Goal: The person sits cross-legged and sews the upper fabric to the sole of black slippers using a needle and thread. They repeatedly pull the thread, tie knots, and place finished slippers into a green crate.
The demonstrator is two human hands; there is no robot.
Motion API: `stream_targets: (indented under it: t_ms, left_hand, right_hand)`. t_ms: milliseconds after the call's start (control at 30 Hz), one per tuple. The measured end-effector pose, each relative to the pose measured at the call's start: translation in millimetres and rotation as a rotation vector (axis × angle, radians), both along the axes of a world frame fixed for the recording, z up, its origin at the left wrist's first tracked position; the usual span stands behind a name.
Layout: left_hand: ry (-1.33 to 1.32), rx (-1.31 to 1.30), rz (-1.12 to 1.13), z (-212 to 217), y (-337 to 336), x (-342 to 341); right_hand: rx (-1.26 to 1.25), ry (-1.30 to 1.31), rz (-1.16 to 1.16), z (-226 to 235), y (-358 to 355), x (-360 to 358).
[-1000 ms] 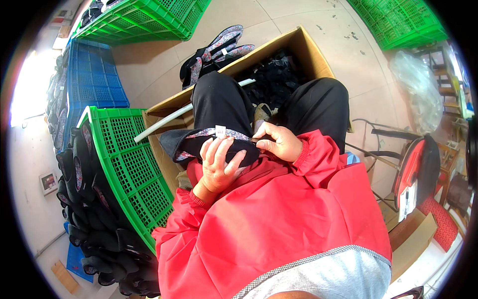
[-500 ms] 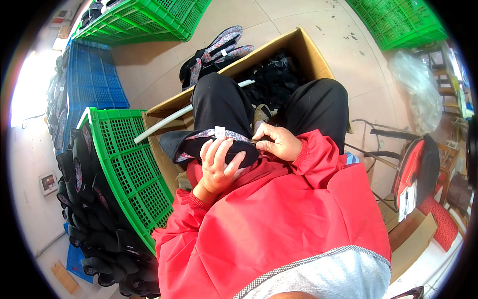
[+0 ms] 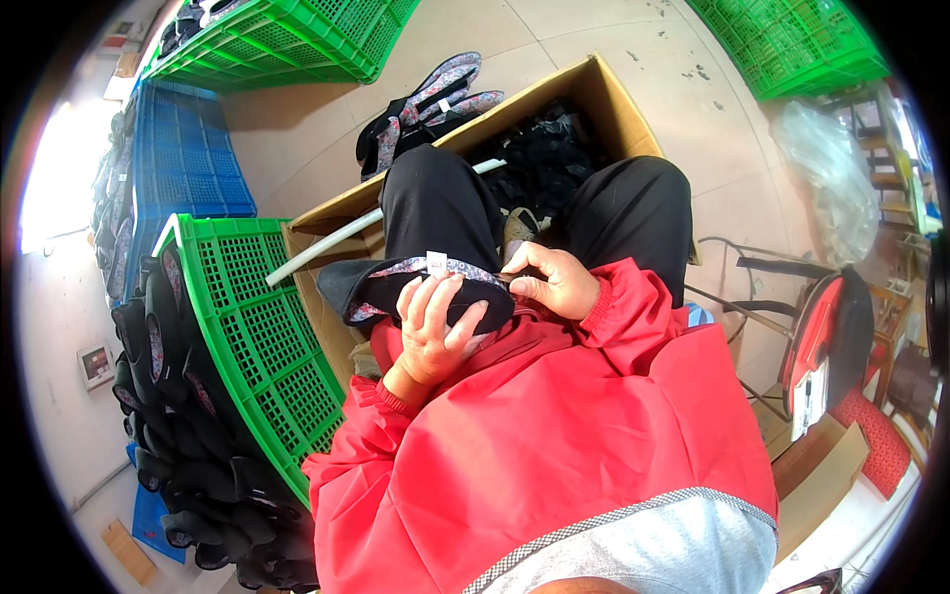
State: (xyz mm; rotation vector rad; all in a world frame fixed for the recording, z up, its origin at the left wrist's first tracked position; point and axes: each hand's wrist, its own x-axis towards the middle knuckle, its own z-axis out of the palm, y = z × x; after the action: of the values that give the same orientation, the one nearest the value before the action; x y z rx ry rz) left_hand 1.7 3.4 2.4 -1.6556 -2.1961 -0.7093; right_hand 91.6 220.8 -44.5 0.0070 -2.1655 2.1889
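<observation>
Left hand [image 3: 433, 322]: clasped over the near side of a black shoe [image 3: 346, 289] with floral lining;
Right hand [image 3: 557, 282]: pinched on the shoe's right end, possibly with something dark, too small to tell;
Shoe: held crosswise above the lap; white tag [image 3: 436, 263] already at the rim; work at the right end seemingly under way; amount left impossible to tell;
Floor [image 3: 712, 129]: pale, tiled; bearing a cardboard box [image 3: 625, 111] of black pieces, floral-lined shoes [image 3: 453, 84] just beyond;
Room: crowded at left with a green crate [image 3: 262, 307], a blue crate [image 3: 193, 148], heaped dark shoes [image 3: 188, 406]
</observation>
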Motion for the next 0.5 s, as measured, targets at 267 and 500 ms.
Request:
stream_targets:
  t_ms: [267, 500]
  left_hand:
    - [0.01, -0.012, -0.012, -0.2, -0.1, -0.6]
    - [-0.002, -0.027, -0.018, -0.4, -1.3, -0.8]
  right_hand:
    - [0.054, -0.008, 0.045, 0.2, 3.6, -4.2]
    - [0.102, 0.026, 0.073, -0.6, 7.5, -7.5]
